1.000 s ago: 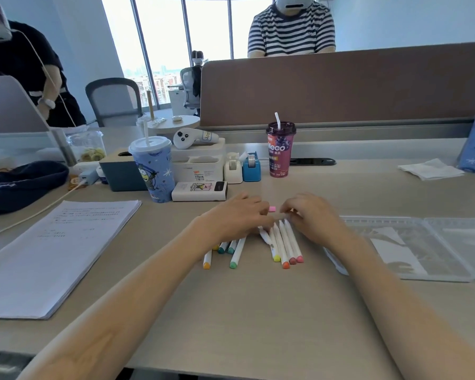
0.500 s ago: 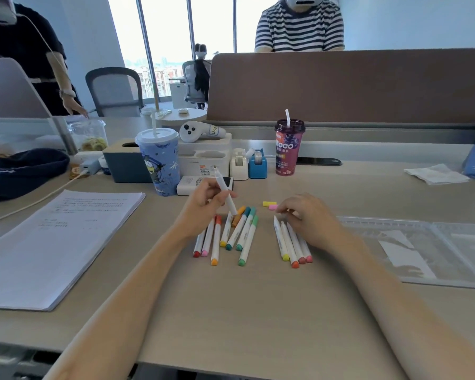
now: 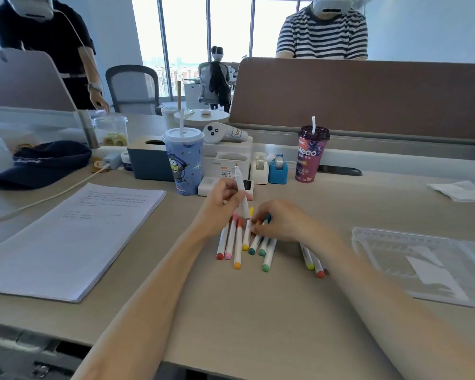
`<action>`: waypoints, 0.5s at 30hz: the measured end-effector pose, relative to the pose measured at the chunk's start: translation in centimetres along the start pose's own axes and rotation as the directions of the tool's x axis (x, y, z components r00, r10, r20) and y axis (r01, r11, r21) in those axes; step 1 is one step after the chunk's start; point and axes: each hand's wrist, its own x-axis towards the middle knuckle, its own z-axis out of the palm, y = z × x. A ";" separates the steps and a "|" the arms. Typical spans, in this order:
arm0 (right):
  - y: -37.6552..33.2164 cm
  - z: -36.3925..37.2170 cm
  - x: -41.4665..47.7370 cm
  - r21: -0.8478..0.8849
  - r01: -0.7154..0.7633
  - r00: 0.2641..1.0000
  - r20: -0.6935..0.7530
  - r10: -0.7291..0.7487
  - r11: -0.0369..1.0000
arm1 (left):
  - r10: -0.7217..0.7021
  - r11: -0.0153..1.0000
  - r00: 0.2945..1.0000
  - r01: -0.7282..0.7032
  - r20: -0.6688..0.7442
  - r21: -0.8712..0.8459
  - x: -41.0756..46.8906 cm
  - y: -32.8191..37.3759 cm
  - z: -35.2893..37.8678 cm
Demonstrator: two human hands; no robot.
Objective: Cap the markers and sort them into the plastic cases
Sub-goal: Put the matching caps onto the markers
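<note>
My left hand (image 3: 222, 203) grips an uncapped white marker (image 3: 242, 193), tip pointing up. Below it several capped white markers (image 3: 237, 244) lie in a row on the desk, with red, pink, orange, yellow and green ends. My right hand (image 3: 283, 220) rests over the far ends of this row, its fingers curled at the caps; what it pinches is hidden. A second small group of markers (image 3: 313, 261) lies to the right, partly under my right forearm. A clear plastic case (image 3: 390, 244) lies open at the right.
A stack of printed paper (image 3: 74, 237) lies at the left. A blue cup (image 3: 183, 160), a purple drink cup (image 3: 311, 153), tape dispensers (image 3: 277, 168) and a tissue box (image 3: 148, 163) line the back. A dark cap (image 3: 44, 163) sits far left. A napkin (image 3: 461, 190) lies far right.
My left hand has lifted the uncapped marker more upright. My right hand has moved left from the right group of markers onto the far ends of the left row.
</note>
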 end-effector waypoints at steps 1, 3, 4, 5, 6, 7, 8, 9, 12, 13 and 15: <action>-0.1 0.1 0.1 0.008 -0.012 1.000 0.004 0.012 1.000 | 0.008 1.000 1.000 -0.008 0.002 0.011 0.0 0.0 0.0; -0.2 0.2 0.3 0.009 -0.023 1.000 0.007 0.023 1.000 | 0.016 1.000 1.000 -0.016 0.005 0.026 0.0 0.0 0.0; -0.1 0.3 0.4 0.016 -0.025 1.000 -0.006 0.025 1.000 | 0.018 0.999 1.000 -0.019 0.004 0.036 -0.1 0.1 0.0; 0.0 0.2 0.4 0.054 -0.027 0.999 -0.034 0.029 0.998 | 0.023 0.999 1.000 -0.023 0.002 0.047 -0.3 0.2 0.0; 0.3 0.1 0.3 0.129 -0.029 0.997 -0.072 0.038 0.991 | 0.027 0.998 1.000 -0.027 0.001 0.059 -0.4 0.3 0.0; 0.5 -0.1 0.1 0.227 -0.027 0.992 -0.115 0.054 0.974 | 0.029 0.997 1.000 -0.029 -0.002 0.065 -0.4 0.3 0.0; 0.8 -0.3 -0.1 0.325 -0.020 0.985 -0.153 0.074 0.945 | 0.030 0.997 1.000 -0.030 -0.004 0.068 -0.4 0.3 0.0; 1.2 -0.5 -0.4 0.411 -0.011 0.980 -0.178 0.092 0.911 | 0.030 0.997 1.000 -0.030 -0.003 0.072 -0.4 0.4 0.0; 2.5 -0.6 -1.3 0.565 0.000 0.977 -0.177 0.121 0.825 | 0.025 0.995 0.999 -0.027 0.022 0.100 -0.4 0.2 0.1; 2.9 -0.4 -1.6 0.600 0.003 0.978 -0.168 0.122 0.800 | 0.026 0.993 0.999 -0.030 0.033 0.112 -0.4 0.2 0.1; 3.6 -0.1 -2.3 0.682 0.041 0.976 -0.184 0.117 0.730 | 0.033 0.989 0.998 -0.041 0.056 0.145 -0.6 0.1 0.1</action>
